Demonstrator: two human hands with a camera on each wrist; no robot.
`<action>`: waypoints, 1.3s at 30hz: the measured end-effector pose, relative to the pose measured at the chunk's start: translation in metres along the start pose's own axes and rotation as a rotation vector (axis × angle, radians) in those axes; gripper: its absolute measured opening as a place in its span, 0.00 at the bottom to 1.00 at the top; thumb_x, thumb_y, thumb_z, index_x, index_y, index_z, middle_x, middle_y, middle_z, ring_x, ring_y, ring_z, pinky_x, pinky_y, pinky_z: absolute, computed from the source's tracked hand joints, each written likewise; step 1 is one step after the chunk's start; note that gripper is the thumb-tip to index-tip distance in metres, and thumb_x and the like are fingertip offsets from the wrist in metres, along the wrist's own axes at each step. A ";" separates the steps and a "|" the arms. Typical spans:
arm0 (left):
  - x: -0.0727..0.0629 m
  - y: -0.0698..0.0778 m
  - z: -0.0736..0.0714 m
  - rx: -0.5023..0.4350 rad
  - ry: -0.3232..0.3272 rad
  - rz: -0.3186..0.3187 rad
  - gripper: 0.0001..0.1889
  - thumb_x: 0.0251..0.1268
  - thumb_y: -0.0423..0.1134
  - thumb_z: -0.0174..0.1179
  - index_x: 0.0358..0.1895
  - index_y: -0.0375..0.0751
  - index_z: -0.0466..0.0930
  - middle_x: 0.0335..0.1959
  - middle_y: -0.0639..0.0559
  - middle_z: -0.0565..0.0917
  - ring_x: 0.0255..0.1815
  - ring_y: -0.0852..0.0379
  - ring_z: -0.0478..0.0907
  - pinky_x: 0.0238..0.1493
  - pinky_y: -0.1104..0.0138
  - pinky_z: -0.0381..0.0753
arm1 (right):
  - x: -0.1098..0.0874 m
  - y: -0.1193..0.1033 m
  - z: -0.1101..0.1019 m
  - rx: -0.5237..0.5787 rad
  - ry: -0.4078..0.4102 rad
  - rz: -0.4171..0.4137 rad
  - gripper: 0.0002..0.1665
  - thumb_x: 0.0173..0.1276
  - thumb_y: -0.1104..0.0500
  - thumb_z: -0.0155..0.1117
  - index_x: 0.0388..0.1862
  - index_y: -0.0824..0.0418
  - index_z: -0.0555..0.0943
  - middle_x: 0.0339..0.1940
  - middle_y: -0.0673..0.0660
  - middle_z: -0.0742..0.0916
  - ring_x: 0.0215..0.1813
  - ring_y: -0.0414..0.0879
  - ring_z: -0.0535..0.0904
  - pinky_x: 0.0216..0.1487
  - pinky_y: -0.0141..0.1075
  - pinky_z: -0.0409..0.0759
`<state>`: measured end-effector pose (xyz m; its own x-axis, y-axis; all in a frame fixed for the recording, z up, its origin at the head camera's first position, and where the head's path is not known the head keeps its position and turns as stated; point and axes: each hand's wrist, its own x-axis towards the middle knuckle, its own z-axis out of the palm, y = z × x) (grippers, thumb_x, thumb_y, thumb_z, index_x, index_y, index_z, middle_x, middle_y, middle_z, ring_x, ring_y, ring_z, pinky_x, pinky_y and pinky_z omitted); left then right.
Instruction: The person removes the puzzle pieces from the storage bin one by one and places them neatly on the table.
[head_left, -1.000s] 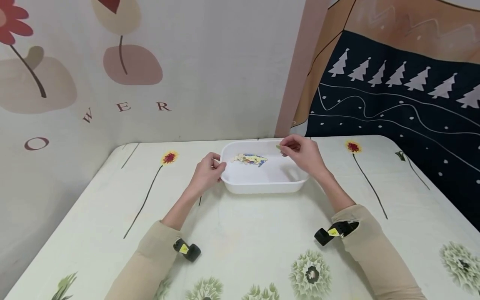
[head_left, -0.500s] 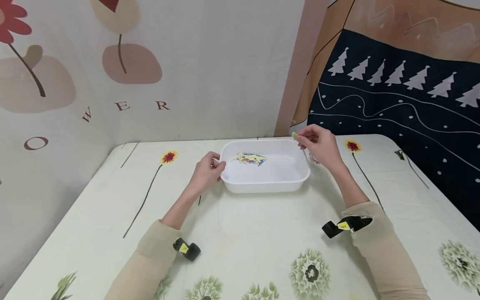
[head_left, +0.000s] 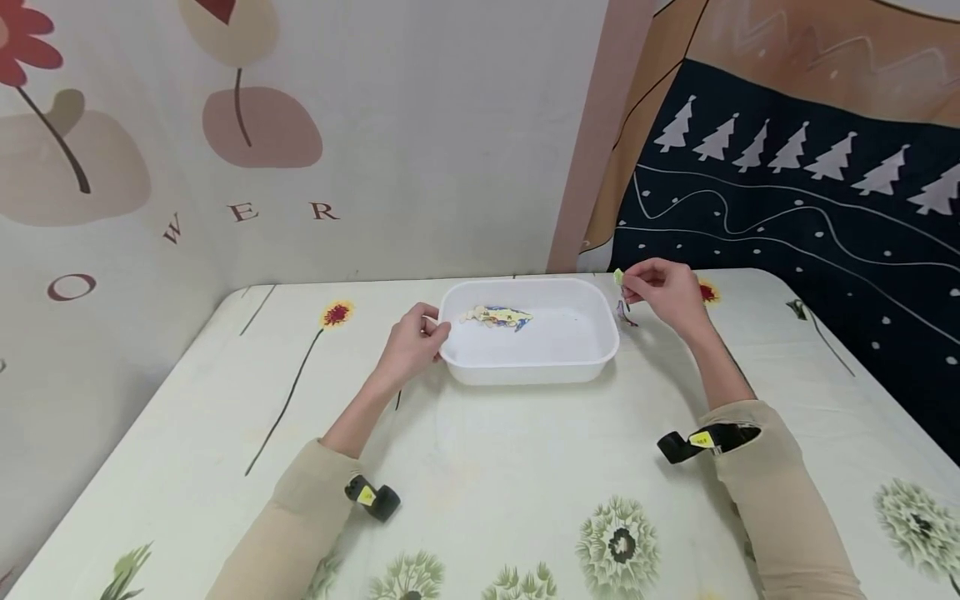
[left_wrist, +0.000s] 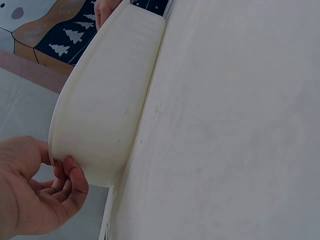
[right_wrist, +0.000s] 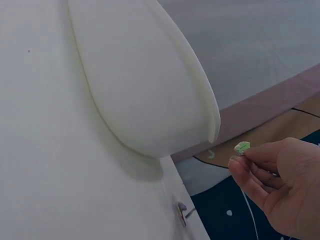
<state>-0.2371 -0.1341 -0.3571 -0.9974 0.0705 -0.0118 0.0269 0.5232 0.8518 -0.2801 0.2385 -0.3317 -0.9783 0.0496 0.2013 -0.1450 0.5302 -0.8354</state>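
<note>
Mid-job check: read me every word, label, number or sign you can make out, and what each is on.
"O W E R": red letters on the pale wall cloth.
Left yellow label on the left camera: too small to read.
Right yellow label on the right camera: too small to read.
Green piece in the right hand: any marks too small to read.
Patterned piece in the white tray: no text I can make out.

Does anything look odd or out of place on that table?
Nothing looks spilled or damaged; the white tray sits upright. Mildly odd: a small object lies outside its right end, while a colourful patch shows inside.
</note>
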 end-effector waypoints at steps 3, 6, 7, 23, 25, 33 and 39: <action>0.001 -0.001 0.000 0.000 -0.001 -0.003 0.20 0.77 0.38 0.54 0.64 0.32 0.68 0.37 0.42 0.78 0.30 0.52 0.77 0.33 0.68 0.77 | 0.001 0.006 -0.003 -0.023 -0.012 0.031 0.13 0.76 0.62 0.61 0.51 0.71 0.80 0.44 0.66 0.86 0.31 0.35 0.84 0.45 0.31 0.84; 0.002 -0.002 0.000 0.000 0.001 0.000 0.20 0.77 0.39 0.54 0.64 0.32 0.68 0.37 0.42 0.78 0.30 0.52 0.77 0.33 0.69 0.77 | 0.002 0.014 -0.006 -0.040 -0.016 0.053 0.14 0.75 0.62 0.61 0.52 0.72 0.80 0.44 0.66 0.86 0.30 0.33 0.84 0.44 0.31 0.84; 0.002 -0.003 0.001 0.001 0.001 0.002 0.20 0.77 0.39 0.54 0.64 0.32 0.68 0.37 0.42 0.78 0.30 0.53 0.77 0.33 0.69 0.77 | 0.002 0.017 -0.007 -0.042 -0.016 0.059 0.14 0.75 0.62 0.61 0.52 0.73 0.80 0.44 0.66 0.86 0.30 0.33 0.84 0.44 0.31 0.84; 0.000 0.001 0.000 -0.007 0.006 0.006 0.19 0.77 0.37 0.55 0.64 0.30 0.68 0.36 0.43 0.77 0.29 0.53 0.77 0.32 0.68 0.77 | 0.004 0.045 -0.019 -0.088 -0.062 0.173 0.15 0.71 0.61 0.65 0.48 0.74 0.81 0.27 0.51 0.87 0.27 0.34 0.82 0.34 0.26 0.79; -0.001 0.001 0.000 -0.008 0.005 0.009 0.19 0.77 0.37 0.55 0.64 0.30 0.68 0.36 0.44 0.77 0.30 0.53 0.77 0.32 0.68 0.77 | 0.004 0.047 -0.019 -0.104 -0.061 0.184 0.15 0.70 0.60 0.65 0.47 0.73 0.82 0.27 0.51 0.88 0.27 0.35 0.82 0.33 0.26 0.79; -0.001 0.000 0.000 -0.010 0.003 0.015 0.19 0.77 0.38 0.54 0.63 0.31 0.68 0.36 0.44 0.78 0.30 0.53 0.77 0.33 0.68 0.78 | 0.003 0.052 -0.020 -0.150 -0.074 0.216 0.16 0.69 0.61 0.65 0.48 0.72 0.82 0.28 0.52 0.87 0.27 0.37 0.81 0.32 0.26 0.79; 0.000 -0.001 0.001 -0.010 0.004 0.011 0.19 0.77 0.38 0.54 0.63 0.31 0.68 0.36 0.44 0.78 0.30 0.53 0.77 0.33 0.68 0.77 | 0.000 0.056 -0.021 -0.228 -0.079 0.187 0.14 0.68 0.62 0.64 0.47 0.72 0.83 0.29 0.55 0.87 0.27 0.38 0.81 0.31 0.27 0.77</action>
<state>-0.2372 -0.1340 -0.3581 -0.9974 0.0726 -0.0004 0.0371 0.5140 0.8570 -0.2855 0.2856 -0.3675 -0.9947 0.1026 0.0069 0.0667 0.6947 -0.7162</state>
